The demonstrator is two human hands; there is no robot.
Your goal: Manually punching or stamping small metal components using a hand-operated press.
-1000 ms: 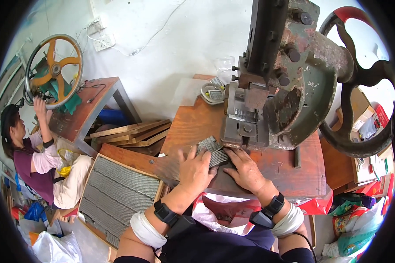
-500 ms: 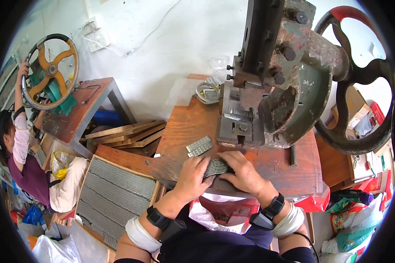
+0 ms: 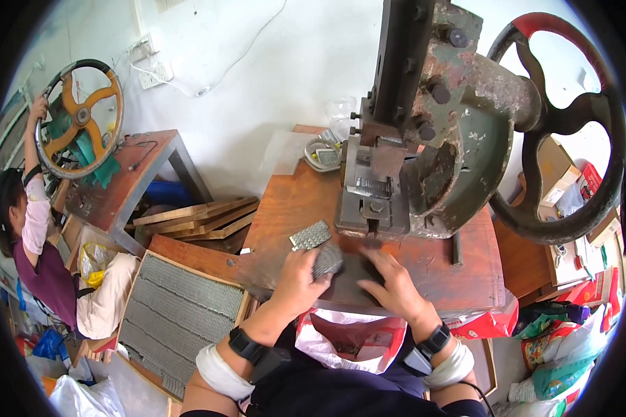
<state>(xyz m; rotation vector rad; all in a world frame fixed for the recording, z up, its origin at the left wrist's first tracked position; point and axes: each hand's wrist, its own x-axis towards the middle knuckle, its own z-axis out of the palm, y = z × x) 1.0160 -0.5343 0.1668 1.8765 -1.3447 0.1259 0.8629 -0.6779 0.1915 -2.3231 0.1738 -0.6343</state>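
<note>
My left hand point(image 3: 300, 278) grips a small stack of grey perforated metal pieces point(image 3: 327, 260) at the near edge of the wooden bench point(image 3: 285, 208). My right hand point(image 3: 391, 281) lies flat on the bench beside it, fingers spread over a dark patch; whether it holds anything is hidden. One loose grey metal piece point(image 3: 309, 235) lies just beyond my left hand. The green hand press point(image 3: 424, 153) stands right behind both hands, with a metal piece on its die block point(image 3: 370, 187). Its big flywheel point(image 3: 570, 125) is at the right.
A tray of grey metal pieces point(image 3: 174, 313) leans at the lower left, wooden slats point(image 3: 195, 219) behind it. A white bag with a red lining point(image 3: 351, 340) hangs under the bench. A seated person point(image 3: 38, 257) at the far left reaches up to another press wheel point(image 3: 80, 118).
My hands have slid back from the press die toward the bench's near edge. One metal piece now lies loose on the bench. The person at left raised an arm to the wheel.
</note>
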